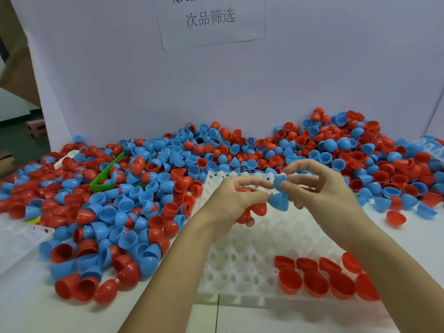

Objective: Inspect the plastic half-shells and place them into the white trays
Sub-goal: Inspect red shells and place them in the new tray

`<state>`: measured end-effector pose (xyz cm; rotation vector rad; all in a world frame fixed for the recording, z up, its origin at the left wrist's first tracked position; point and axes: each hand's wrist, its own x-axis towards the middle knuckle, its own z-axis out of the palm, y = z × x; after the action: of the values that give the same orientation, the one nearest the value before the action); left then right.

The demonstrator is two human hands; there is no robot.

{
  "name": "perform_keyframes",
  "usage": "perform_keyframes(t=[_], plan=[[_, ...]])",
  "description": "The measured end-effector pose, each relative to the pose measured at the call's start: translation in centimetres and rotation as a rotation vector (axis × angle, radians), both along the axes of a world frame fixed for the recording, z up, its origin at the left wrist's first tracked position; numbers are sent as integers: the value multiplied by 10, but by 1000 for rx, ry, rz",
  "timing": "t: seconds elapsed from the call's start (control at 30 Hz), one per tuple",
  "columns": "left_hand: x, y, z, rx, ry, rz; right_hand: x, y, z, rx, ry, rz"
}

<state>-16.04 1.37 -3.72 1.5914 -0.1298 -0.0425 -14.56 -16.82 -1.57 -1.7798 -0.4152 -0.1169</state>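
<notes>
Over the white tray (242, 265) my left hand (230, 203) grips a red half-shell (252, 212) in its palm, and its fingertips pinch the tip of a blue half-shell (278, 201). My right hand (319, 186) pinches a second blue half-shell (280, 181) just above it between thumb and fingers. Two rows of red half-shells (314, 275) sit in the tray's near right pockets.
A big heap of loose red and blue half-shells (144, 188) covers the table left of and behind the tray. A green bin (105, 176) lies buried in the heap. A clear tray (16, 236) sits at the left edge. A white board (168, 92) with a paper sign stands behind.
</notes>
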Motion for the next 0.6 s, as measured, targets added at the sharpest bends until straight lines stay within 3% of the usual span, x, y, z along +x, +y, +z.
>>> perform_keyframes(t=[0.2,0.43,0.6], plan=[[0,-1,0,-28,80,-124,-1,3,-1,131,-25,-77],[1,-1,0,-89,112,-88,0,4,-5,14,-134,-72],[0,1,0,-89,115,-103,-1,6,-8,-243,-294,-120]])
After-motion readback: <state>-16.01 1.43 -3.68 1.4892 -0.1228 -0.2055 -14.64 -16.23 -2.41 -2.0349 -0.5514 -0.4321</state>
